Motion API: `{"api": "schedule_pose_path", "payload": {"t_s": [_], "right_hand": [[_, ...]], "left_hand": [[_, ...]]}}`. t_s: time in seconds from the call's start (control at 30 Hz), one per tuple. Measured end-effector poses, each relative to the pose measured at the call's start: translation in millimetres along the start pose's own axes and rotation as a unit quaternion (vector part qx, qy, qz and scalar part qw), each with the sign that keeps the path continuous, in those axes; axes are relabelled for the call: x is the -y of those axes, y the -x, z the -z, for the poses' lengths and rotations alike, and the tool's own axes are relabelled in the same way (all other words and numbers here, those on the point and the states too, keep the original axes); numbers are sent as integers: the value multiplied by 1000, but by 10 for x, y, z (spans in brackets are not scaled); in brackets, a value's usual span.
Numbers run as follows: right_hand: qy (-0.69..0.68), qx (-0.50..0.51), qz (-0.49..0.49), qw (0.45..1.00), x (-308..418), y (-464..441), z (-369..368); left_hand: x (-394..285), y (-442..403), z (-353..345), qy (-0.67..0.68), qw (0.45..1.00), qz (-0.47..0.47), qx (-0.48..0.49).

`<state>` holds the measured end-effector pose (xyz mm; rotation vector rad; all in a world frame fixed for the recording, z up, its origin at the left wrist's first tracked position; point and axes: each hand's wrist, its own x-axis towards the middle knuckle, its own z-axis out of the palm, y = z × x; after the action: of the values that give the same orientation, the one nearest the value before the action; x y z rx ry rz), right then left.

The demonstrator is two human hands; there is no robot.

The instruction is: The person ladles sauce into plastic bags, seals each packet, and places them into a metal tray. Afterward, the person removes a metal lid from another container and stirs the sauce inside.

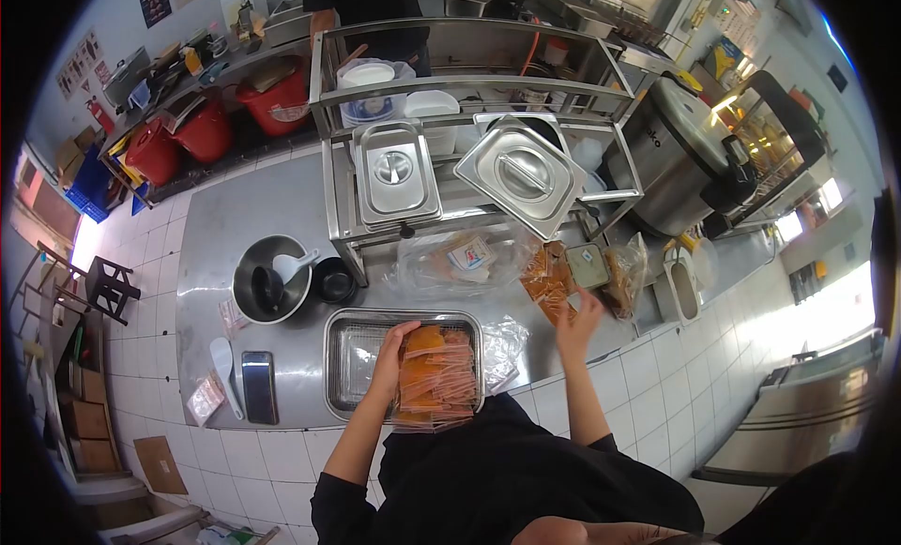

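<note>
My left hand (392,359) rests with its fingers on the left side of a stack of flat packets (436,376) with orange and pinkish contents. The stack lies in the right part of a metal tray (355,357) with a mesh insert, at the table's front edge. Further right, my right hand (577,322) is raised at the near edge of some orange-brown packets (547,278); its fingertips are close together, and whether they hold anything is too small to tell. A square container (587,265) and a clear bag with brown contents (623,275) stand just beyond it.
Left on the steel table (211,264) are a metal bowl (246,306) with a white ladle, a small black bowl (334,280), a phone (260,387) and a white spoon (225,371). A rack (338,193) holds lidded pans behind. Another person (366,3) stands beyond it.
</note>
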<state>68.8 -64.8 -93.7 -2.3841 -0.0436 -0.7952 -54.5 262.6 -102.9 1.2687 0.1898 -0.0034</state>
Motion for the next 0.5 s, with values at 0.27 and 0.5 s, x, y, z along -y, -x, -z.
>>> {"api": "schedule_pose_path", "payload": {"t_s": [0.27, 0.5], "right_hand": [[134, 148, -169, 965, -563, 221, 29], [0, 120, 62, 991, 112, -267, 293]], "left_hand": [[-63, 29, -132, 73, 996, 40, -43], [-459, 148, -185, -76, 985, -122, -99]]}}
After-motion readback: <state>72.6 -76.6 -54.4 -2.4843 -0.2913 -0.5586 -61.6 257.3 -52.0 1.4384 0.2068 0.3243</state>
